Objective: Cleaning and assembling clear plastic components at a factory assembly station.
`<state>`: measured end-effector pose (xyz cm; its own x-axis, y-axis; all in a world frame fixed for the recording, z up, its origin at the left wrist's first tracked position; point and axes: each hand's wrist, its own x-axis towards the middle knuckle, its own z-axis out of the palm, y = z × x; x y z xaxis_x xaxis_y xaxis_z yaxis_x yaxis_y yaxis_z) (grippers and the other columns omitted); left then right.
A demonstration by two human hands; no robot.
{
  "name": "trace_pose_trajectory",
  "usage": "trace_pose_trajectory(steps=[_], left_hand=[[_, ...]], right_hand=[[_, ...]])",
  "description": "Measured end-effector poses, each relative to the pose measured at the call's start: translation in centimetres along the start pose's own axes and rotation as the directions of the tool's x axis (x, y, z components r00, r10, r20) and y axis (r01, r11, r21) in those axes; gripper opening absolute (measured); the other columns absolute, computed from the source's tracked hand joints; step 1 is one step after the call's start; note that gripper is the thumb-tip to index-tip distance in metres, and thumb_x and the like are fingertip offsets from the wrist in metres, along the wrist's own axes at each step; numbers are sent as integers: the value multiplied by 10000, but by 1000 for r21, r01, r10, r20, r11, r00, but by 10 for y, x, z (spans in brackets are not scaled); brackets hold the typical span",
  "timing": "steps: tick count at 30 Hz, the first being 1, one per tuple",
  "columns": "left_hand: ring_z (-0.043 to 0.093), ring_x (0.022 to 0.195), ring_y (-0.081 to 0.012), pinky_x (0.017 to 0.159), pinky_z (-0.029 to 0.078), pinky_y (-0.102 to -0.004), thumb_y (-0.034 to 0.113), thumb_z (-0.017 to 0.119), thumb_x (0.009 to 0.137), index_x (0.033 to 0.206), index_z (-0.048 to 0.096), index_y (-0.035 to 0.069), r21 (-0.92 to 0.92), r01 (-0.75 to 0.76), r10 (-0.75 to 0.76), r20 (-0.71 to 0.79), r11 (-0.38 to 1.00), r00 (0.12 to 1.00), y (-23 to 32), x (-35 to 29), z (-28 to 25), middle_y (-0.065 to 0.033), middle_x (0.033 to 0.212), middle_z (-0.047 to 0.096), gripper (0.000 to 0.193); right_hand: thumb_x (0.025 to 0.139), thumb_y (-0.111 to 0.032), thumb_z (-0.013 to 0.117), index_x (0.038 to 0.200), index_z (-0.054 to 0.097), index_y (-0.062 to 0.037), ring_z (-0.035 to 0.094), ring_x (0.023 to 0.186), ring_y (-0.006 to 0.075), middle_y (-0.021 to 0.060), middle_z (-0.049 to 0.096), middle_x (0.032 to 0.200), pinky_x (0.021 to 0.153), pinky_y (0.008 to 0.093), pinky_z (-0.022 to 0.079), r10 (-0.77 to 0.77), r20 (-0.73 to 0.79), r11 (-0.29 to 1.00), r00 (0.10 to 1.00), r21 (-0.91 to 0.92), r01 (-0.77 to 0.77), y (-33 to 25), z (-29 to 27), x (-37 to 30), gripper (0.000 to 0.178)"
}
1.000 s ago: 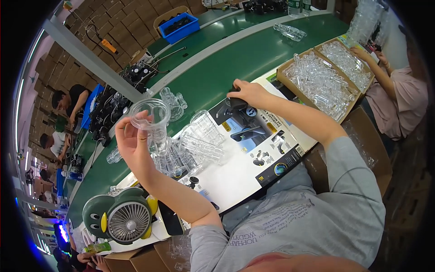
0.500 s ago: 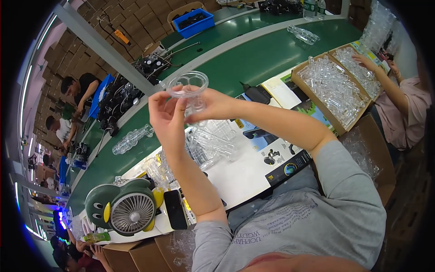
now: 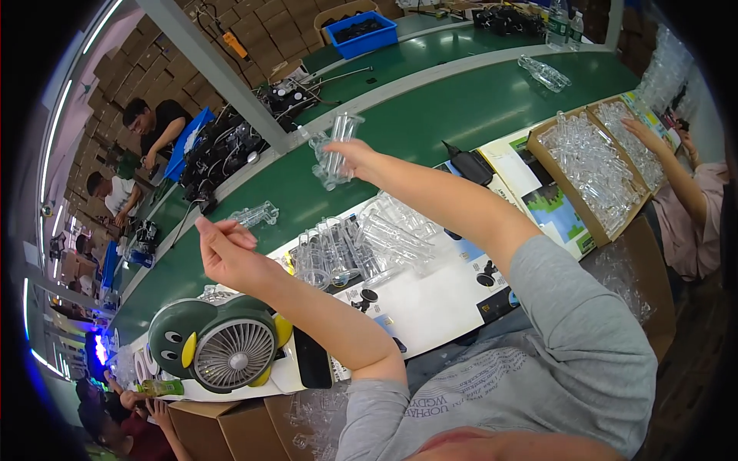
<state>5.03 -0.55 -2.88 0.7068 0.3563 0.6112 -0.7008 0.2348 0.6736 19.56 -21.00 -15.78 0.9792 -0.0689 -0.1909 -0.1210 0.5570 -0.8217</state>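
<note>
- Clear part (image 3: 344, 131): gripped in the right hand (image 3: 350, 160), over the far side of the green table (image 3: 453, 104); whether the clear piece behind it is held too cannot be told.
- Left hand (image 3: 231, 253): no object seen in it, fingers loosely bent; just beside a single part (image 3: 260, 215) lying on the table.
- Progress, by judgement: mid-batch; one part in hand, many loose. Finished and unfinished cannot be told apart.
- Pile (image 3: 330, 246): several clear parts, close together on the white sheet (image 3: 403, 311), unboxed.
- Outlying part (image 3: 544, 74): on its side, well apart, far right of the table.
- Near tray (image 3: 563, 183): cardboard, heaped with small clear parts.
- Far tray (image 3: 602, 107): adjoining, similarly filled; a co-worker's hand (image 3: 646, 137) at it.
- Carton (image 3: 657, 296): open, lower right; clear pieces inside.
- Blue bin (image 3: 384, 34): black pieces inside.
</note>
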Motion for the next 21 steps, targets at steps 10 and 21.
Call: trace_pose_trajectory(steps=[10,21], left_hand=[[605,788,-191,757,481,-278,86,491,891,1067,455,-16,50,-2,3,-21,999,1000,2,-1,18,-142,940,580,207],[302,1283,-259,1032,246,-417,204,591,858,1349,260,12,-131,284,-292,-44,950,956,-46,-4,36,-177,1356,320,623]], right_hand=[[703,-242,703,1107,493,-158,539,1010,212,68,524,1119,833,405,448,77,-61,989,995,130,-69,-18,-7,15,463],[805,-130,589,1265,418,-73,559,1023,213,112,575,1106,868,350,461,-247,377,954,893,259,154,-88,-2,-103,494]])
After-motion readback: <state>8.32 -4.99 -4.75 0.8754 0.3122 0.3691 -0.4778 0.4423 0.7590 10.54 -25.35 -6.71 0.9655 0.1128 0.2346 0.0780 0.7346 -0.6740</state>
